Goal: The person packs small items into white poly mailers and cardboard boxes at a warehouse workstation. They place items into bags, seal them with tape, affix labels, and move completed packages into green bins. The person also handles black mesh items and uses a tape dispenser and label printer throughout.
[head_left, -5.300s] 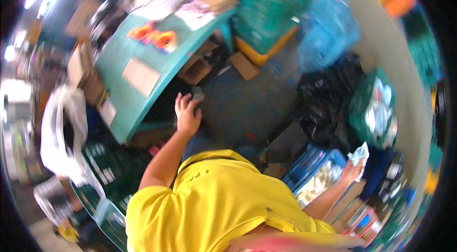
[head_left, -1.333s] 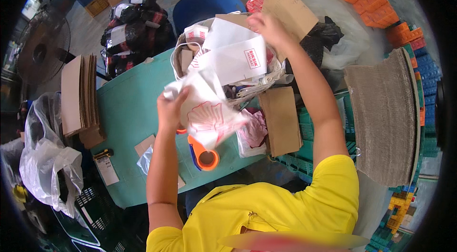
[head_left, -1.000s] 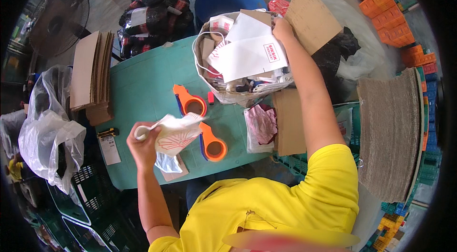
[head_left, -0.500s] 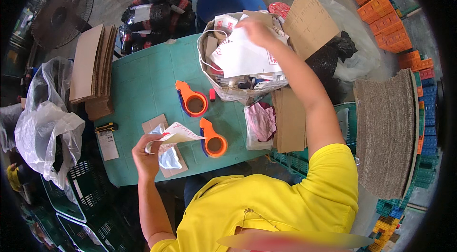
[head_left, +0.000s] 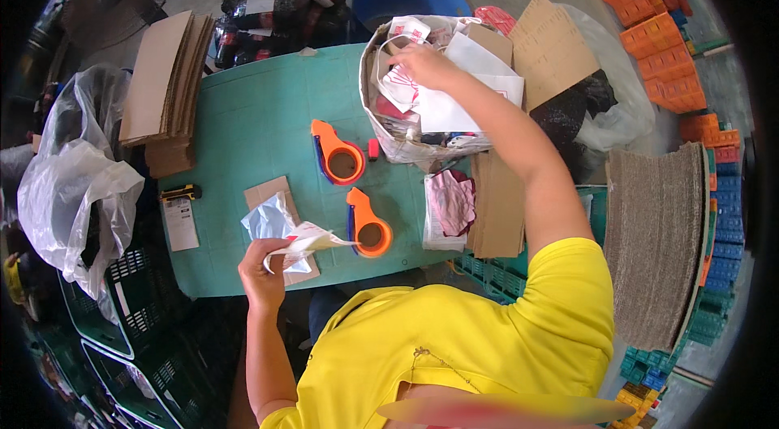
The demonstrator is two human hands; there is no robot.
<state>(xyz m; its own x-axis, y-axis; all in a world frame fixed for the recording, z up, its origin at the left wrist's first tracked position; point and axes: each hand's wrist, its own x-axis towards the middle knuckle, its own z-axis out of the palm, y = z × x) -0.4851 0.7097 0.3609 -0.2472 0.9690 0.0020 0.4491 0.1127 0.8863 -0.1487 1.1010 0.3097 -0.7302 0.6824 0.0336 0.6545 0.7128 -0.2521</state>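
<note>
My left hand [head_left: 264,273] is closed on a white paper piece with red print [head_left: 315,239], creased and curling toward the right. Beneath it, a pale silvery-blue pouch [head_left: 270,219] lies on a cardboard piece [head_left: 307,273] on the green table. My right hand [head_left: 426,66] reaches into a large white bag [head_left: 375,117] full of papers and scraps. Its fingers are bent down over white paper with red print [head_left: 399,92]; what they grip, if anything, is hidden. A white sheet [head_left: 454,110] lies under my right wrist.
Two orange tape dispensers [head_left: 339,157] stand on the green table [head_left: 243,125] beside a small red block [head_left: 373,149]. A utility knife [head_left: 180,192] lies at left, near stacked cardboard [head_left: 162,80]. Pink cloth [head_left: 449,202] and more cardboard [head_left: 497,214] sit at right.
My right hand has shifted left within the bag, away from the large white sheet. The paper in my left hand has come lower and uncovers more of the silvery pouch. The view has shifted slightly.
</note>
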